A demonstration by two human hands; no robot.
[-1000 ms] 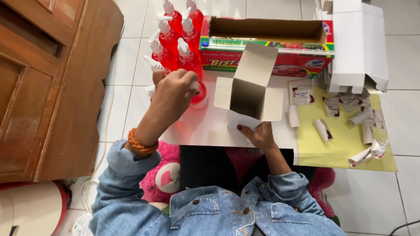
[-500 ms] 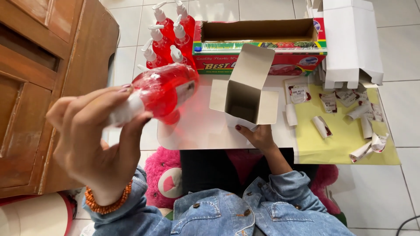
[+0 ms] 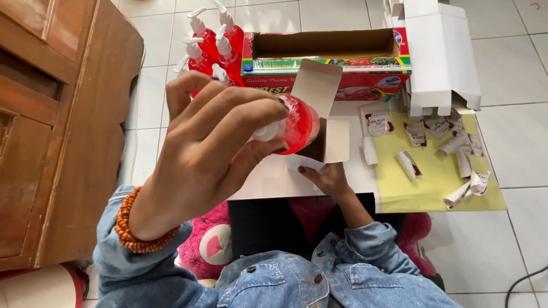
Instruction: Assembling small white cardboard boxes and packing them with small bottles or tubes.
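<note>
Above the small open carton [image 3: 325, 134], the left hand [image 3: 220, 140] grasps a red pump bottle [image 3: 297, 124], tilted sideways. Right hand [image 3: 328, 179] fingers press flat on the carton's lower flap, gripping nothing.

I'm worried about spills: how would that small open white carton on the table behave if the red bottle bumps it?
The small white carton looks like thin, empty card, so it is probably light and would slide or tip easily. Its open flaps likely bend rather than resist. The right hand rests at its base, which probably steadies it while the left hand holds the red bottle beside it.
</note>
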